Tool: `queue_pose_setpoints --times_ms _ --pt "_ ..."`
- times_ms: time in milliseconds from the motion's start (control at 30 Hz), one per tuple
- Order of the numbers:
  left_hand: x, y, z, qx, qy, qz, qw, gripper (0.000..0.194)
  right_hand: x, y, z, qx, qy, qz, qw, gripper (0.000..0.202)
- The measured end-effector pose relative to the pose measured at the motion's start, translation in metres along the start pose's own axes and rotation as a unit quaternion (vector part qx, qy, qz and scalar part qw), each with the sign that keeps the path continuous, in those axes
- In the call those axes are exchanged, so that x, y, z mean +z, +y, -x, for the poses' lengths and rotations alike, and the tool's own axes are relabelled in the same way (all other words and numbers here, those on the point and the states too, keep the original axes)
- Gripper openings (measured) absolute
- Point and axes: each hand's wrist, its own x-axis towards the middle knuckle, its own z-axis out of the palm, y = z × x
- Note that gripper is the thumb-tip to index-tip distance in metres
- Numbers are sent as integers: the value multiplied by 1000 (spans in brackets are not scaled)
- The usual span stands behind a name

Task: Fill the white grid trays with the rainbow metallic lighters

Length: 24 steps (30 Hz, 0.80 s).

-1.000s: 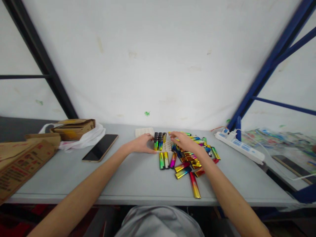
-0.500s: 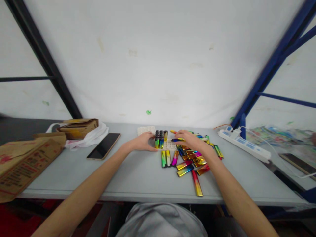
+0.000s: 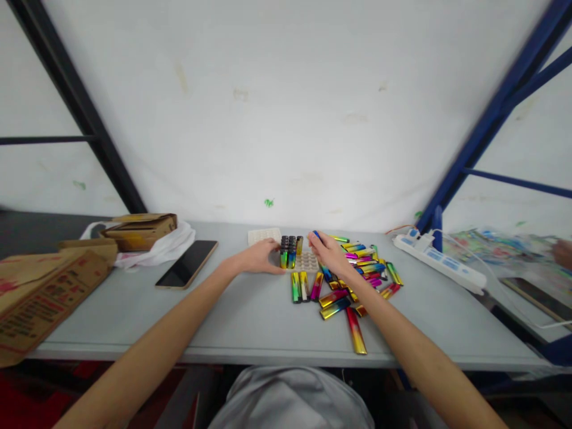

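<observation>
Several shiny lighters point(image 3: 288, 257) stand upright in rows at the left part of a pale tray with round holes point(image 3: 307, 261). My left hand point(image 3: 262, 256) rests beside their left side, thumb and fingers spread apart. Over the tray's right part, my right hand point(image 3: 325, 249) is closed around a blue lighter point(image 3: 316, 235), whose end sticks up from the fingers. Loose metallic lighters point(image 3: 335, 297) lie in a pile right of and in front of the tray. A second pale tray point(image 3: 264, 235) lies behind my left hand.
A dark phone point(image 3: 187, 264), a white bag point(image 3: 176, 241) with a small box point(image 3: 143, 231), and a cardboard box point(image 3: 49, 292) are at left. At right lie a white power strip point(image 3: 442, 262) and another phone point(image 3: 538, 301); another person's hand point(image 3: 563, 253) shows at the edge.
My right hand has moved left from above the pile to the tray, and the blue lighter it holds now points upward. My left hand has stayed in place.
</observation>
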Motion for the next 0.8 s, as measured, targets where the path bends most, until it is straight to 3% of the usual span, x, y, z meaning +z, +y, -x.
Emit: queue_pose_setpoints --times_ms 233,467,800 --pt "0 0 0 1 -7 -7 1000 66 18 -8 8 -42 76 116 989 54" --pt "2 -2 -1 -5 -5 -16 1000 66 25 -7 6 -49 91 130 986 37" --pt "1 0 0 2 -8 -2 1000 68 15 -5 7 -71 64 142 985 39"
